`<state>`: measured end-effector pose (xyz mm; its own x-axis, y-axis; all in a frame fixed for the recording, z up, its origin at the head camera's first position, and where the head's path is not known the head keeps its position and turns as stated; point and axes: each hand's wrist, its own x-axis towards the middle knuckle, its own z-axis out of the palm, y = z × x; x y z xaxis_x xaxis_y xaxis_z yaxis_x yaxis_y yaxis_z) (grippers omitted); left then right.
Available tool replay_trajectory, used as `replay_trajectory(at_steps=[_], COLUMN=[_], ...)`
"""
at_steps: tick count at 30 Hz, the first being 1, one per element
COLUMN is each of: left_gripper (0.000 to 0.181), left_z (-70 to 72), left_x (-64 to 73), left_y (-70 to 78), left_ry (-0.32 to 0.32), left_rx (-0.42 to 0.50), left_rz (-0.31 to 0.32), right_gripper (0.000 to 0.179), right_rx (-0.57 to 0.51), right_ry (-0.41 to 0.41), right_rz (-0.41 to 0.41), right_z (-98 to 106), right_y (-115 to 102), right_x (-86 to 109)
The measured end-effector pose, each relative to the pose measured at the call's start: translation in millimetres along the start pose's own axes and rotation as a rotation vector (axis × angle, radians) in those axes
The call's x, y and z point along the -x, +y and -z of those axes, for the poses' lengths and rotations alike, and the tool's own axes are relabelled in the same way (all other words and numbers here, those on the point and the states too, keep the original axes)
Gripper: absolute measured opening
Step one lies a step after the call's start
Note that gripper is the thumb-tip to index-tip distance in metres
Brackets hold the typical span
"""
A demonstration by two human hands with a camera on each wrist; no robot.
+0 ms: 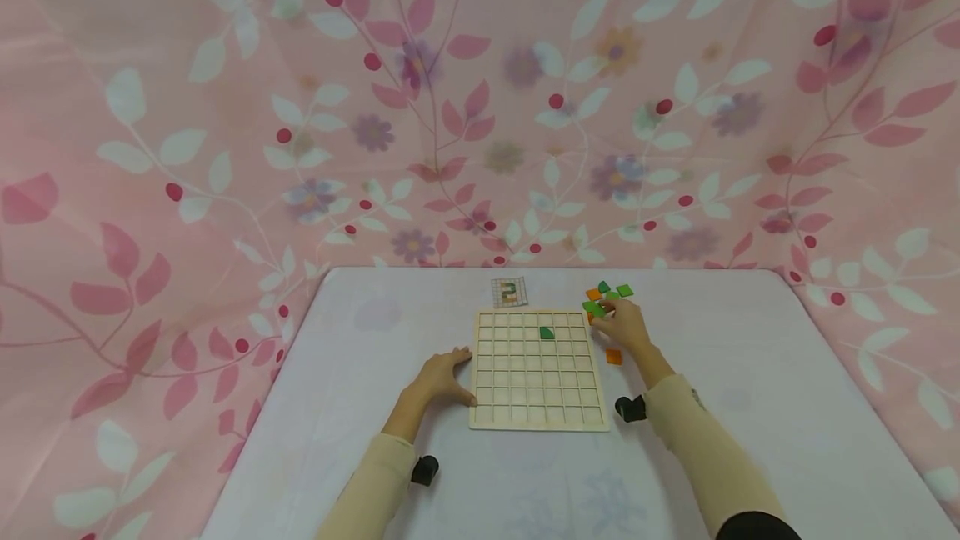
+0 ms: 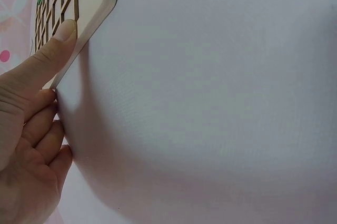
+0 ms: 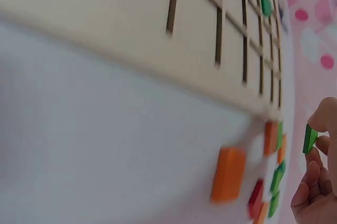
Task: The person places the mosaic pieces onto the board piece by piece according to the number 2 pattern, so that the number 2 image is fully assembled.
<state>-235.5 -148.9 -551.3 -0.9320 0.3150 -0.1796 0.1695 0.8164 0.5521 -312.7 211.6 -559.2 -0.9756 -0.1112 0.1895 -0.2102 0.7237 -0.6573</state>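
Note:
A square wooden grid board (image 1: 536, 423) lies on the table. My left hand (image 1: 441, 377) is at its left edge; in the left wrist view the thumb (image 2: 45, 60) rests on the border, with the other fingers bent loosely beside it. Past the board's upper right corner, my right hand (image 1: 626, 327) is over a group of coloured pieces. Between its thumb and fingers it pinches a small green tile (image 3: 310, 138), seen in the right wrist view. One dark green rounded piece (image 1: 547, 333) sits in a cell of the board's upper rows.
Several green and orange pieces (image 1: 625, 290) lie loosely grouped at the back right. A lone orange square (image 1: 614, 357) is beside the board's right edge. Behind the board lies a small pattern card (image 1: 510, 292). White cloth (image 1: 555, 482) covers the table; a flowered curtain (image 1: 480, 148) hangs behind.

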Motion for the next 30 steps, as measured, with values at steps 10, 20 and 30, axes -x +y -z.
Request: replay_trajectory(at_steps=[10, 20, 30], left_gripper=[0.087, 0.088, 0.089], left_z=[-0.5, -4.2, -3.5], left_x=[0.5, -2.4, -2.3], left_y=[-1.9, -3.4, -4.4], left_ry=[0.003, -0.009, 0.006], left_rx=[0.004, 0.018, 0.012], left_rz=[0.002, -0.003, 0.001], right_gripper=[0.033, 0.028, 0.016], right_rx=[-0.102, 0.149, 0.13], right_ry=[-0.121, -0.285, -0.083], right_rz=[0.224, 0.348, 0.414], right_z=[-48, -72, -83], right_y=[-63, -68, -66], right_x=[3.7, 1.3, 8.1])
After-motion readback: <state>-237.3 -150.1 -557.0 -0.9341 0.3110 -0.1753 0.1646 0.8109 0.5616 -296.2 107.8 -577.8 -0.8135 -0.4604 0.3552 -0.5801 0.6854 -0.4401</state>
